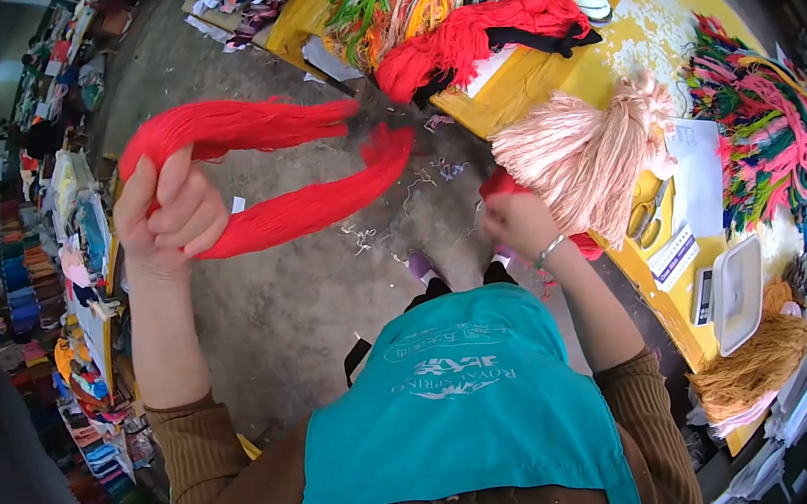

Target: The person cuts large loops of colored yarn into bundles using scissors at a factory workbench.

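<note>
My left hand (171, 205) is raised with its fingers wrapped round a bright red yarn skein (288, 216). Two lengths of the skein swing out to the right of that fist, and their far ends are blurred. Near the table corner, my right hand (524, 225) is closed, a bracelet on its wrist. Red yarn (502, 182) shows above its knuckles, and a bit more red shows behind the wrist. Just beyond this hand, a pale pink yarn bundle (568, 156) hangs over the table's edge.
The yellow table (486, 106) holds a red yarn heap (488, 40), multicoloured skeins (766, 127), scissors (649, 214), a scale with a white tray (737, 294) and tan yarn (754, 360). Yarn scraps (416, 190) litter the concrete floor. Shelves of coloured yarn (13, 270) line the left.
</note>
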Demonstrator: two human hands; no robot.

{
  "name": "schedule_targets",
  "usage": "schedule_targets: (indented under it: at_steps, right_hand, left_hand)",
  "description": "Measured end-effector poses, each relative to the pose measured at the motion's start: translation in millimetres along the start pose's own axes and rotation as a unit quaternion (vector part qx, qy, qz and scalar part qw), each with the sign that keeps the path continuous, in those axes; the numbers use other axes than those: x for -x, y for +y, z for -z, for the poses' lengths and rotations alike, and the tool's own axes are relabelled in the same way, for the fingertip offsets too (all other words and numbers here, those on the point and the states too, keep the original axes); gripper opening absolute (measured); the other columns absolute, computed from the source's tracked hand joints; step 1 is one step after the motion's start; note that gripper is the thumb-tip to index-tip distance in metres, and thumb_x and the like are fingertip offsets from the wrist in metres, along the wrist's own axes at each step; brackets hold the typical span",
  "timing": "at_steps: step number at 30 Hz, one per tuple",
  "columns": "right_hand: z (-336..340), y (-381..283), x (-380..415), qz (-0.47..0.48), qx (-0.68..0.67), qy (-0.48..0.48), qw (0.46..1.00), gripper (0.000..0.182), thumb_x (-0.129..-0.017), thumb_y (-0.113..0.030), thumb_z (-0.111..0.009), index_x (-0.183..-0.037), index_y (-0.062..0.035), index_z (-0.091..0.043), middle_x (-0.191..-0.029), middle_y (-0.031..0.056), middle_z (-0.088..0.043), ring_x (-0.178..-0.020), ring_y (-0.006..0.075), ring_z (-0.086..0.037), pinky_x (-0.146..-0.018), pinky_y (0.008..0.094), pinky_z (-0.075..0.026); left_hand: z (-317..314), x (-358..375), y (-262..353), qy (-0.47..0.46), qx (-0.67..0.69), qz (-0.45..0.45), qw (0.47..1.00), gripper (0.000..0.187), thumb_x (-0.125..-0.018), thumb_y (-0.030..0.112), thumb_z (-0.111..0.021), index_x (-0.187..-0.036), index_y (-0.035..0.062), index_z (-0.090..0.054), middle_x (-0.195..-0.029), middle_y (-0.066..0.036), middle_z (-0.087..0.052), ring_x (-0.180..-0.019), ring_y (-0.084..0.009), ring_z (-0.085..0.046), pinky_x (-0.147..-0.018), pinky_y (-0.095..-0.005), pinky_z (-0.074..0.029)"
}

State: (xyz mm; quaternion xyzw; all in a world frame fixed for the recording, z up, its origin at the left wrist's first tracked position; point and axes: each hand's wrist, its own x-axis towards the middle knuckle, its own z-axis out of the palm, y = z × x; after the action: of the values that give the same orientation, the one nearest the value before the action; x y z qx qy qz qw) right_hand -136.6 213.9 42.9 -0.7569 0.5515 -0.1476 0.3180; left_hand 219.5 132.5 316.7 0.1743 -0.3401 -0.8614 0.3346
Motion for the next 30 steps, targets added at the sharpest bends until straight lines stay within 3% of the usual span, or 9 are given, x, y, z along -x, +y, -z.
schedule_targets:
  at_steps: [2,3,5,10,12,13,21,25,30]
  right_hand:
    - [40,-24,-18,-0.018,-0.106,0.057,0.993,0.017,-0.080,-0.024,-0.068,-0.076,-0.0081,-0.062,-0.074,0.0121,-0.064,-0.069,0.0316,-0.064,-0.062,0.0403,-0.051]
    - [51,-31,-27,-0.008,-0.187,0.078,0.979,0.012,-0.080,-0.019,-0.067,-0.080,-0.0075,-0.064,-0.076,0.0105,-0.065,-0.069,0.0271,-0.064,-0.063,0.0366,-0.051]
    - [73,-51,-41,0.001,-0.268,0.102,0.958,0.009,-0.081,-0.015,-0.067,-0.085,-0.0069,-0.066,-0.078,0.0088,-0.066,-0.069,0.0227,-0.064,-0.064,0.0329,-0.051]
    - [108,-100,-71,0.236,-0.472,0.092,0.844,0.017,-0.083,-0.004,-0.059,-0.099,-0.0041,-0.067,-0.096,0.0006,-0.067,-0.078,0.0075,-0.058,-0.070,0.0240,-0.048]
    - [107,-117,-79,0.267,-0.527,0.019,0.807,0.018,-0.083,-0.003,-0.058,-0.098,-0.0040,-0.067,-0.100,0.0006,-0.067,-0.080,0.0077,-0.059,-0.071,0.0240,-0.049]
    - [109,-124,-81,0.276,-0.536,-0.051,0.796,0.022,-0.083,0.004,-0.054,-0.102,0.0004,-0.066,-0.112,0.0108,-0.064,-0.110,0.0191,-0.059,-0.095,0.0322,-0.045]
    - [86,-177,-61,0.451,-0.517,-0.162,0.709,0.020,-0.079,0.005,-0.056,-0.095,-0.0031,-0.066,-0.107,0.0102,-0.064,-0.107,0.0262,-0.058,-0.094,0.0372,-0.044]
    - [96,-178,-43,0.427,-0.400,-0.181,0.791,0.012,-0.071,-0.004,-0.063,-0.083,-0.0049,-0.060,-0.095,0.0094,-0.060,-0.097,0.0288,-0.057,-0.088,0.0377,-0.045]
    - [92,-142,-56,0.439,-0.065,0.039,0.895,0.015,-0.070,-0.015,-0.067,-0.080,-0.0083,-0.058,-0.086,0.0084,-0.056,-0.085,0.0296,-0.057,-0.067,0.0418,-0.045]
  left_hand:
    - [-1,-1,9,-0.118,-0.152,0.002,0.981,0.030,-0.100,0.036,-0.046,-0.084,0.0108,-0.045,-0.045,0.008,-0.035,-0.029,-0.0026,-0.029,-0.033,-0.0183,-0.036]
    - [-5,6,13,-0.104,-0.126,0.025,0.986,0.023,-0.095,0.027,-0.055,-0.082,0.0084,-0.056,-0.056,0.001,-0.050,-0.042,-0.0126,-0.047,-0.049,-0.0279,-0.047]
    - [-11,11,22,-0.126,-0.162,0.049,0.978,0.022,-0.093,0.027,-0.058,-0.084,0.0075,-0.056,-0.059,0.000,-0.051,-0.045,-0.0134,-0.049,-0.050,-0.0286,-0.047]
    - [-40,5,27,-0.276,-0.358,0.078,0.889,0.024,-0.088,0.028,-0.064,-0.089,0.0051,-0.058,-0.064,-0.003,-0.055,-0.051,-0.0155,-0.052,-0.053,-0.0303,-0.048]
    - [-54,-1,19,-0.323,-0.409,0.069,0.851,0.026,-0.086,0.028,-0.066,-0.090,0.0041,-0.058,-0.067,-0.004,-0.056,-0.053,-0.0163,-0.054,-0.054,-0.0310,-0.049]
    - [-61,-3,15,-0.340,-0.424,0.065,0.837,0.027,-0.085,0.029,-0.067,-0.091,0.0036,-0.059,-0.068,-0.004,-0.057,-0.054,-0.0167,-0.055,-0.055,-0.0313,-0.049]
    - [-88,-6,-4,-0.408,-0.498,0.017,0.765,0.041,-0.076,0.030,-0.077,-0.099,-0.0002,-0.061,-0.077,-0.008,-0.062,-0.064,-0.0200,-0.061,-0.059,-0.0341,-0.051]
    - [-87,-5,-11,-0.411,-0.504,0.006,0.760,0.049,-0.072,0.030,-0.082,-0.103,-0.0021,-0.062,-0.082,-0.010,-0.065,-0.069,-0.0216,-0.064,-0.061,-0.0354,-0.052]
    - [-55,8,-8,-0.390,-0.473,0.030,0.790,0.059,-0.067,0.031,-0.088,-0.107,-0.0045,-0.064,-0.088,-0.013,-0.069,-0.075,-0.0237,-0.067,-0.064,-0.0371,-0.053]
